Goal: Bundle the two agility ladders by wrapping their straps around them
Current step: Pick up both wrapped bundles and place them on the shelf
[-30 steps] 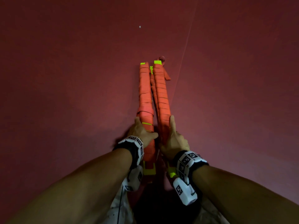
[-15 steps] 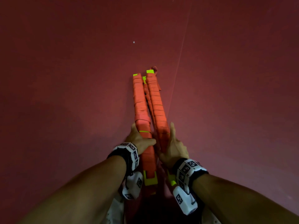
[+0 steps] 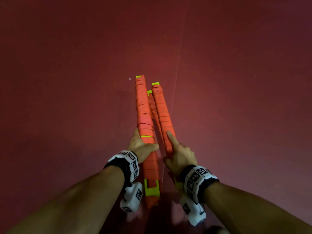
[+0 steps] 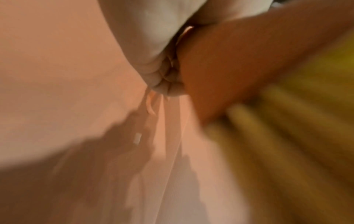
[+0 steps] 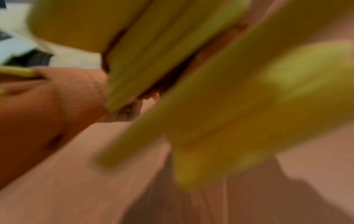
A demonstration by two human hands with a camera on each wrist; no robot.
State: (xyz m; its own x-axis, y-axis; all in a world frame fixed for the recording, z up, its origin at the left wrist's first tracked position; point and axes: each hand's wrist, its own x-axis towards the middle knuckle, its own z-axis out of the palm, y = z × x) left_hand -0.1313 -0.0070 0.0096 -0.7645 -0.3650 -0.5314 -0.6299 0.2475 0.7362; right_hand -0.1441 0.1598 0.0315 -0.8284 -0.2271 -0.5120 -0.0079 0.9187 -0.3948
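Two long agility ladder bundles, yellow-green rungs wound in orange strap, point away from me over the red floor. My left hand (image 3: 142,146) grips the left bundle (image 3: 143,108) near its middle, thumb across the top. My right hand (image 3: 177,155) grips the right bundle (image 3: 163,108), index finger laid straight along it. The bundles sit close together, splayed slightly apart at my end. Both wrist views are blurred: the left shows curled fingers (image 4: 168,84) beside orange strap (image 4: 229,63), the right shows yellow rungs (image 5: 210,98) filling the frame.
Dark red floor (image 3: 67,81) spreads all around, with a thin seam line (image 3: 179,65) running away on the right and a small white speck (image 3: 129,79) by the left bundle's far end. Pale clothing shows at the bottom between my arms.
Both bundles have come up and toward me in my hands, and their near ends have spread apart. My right index finger now lies stretched along the right bundle.
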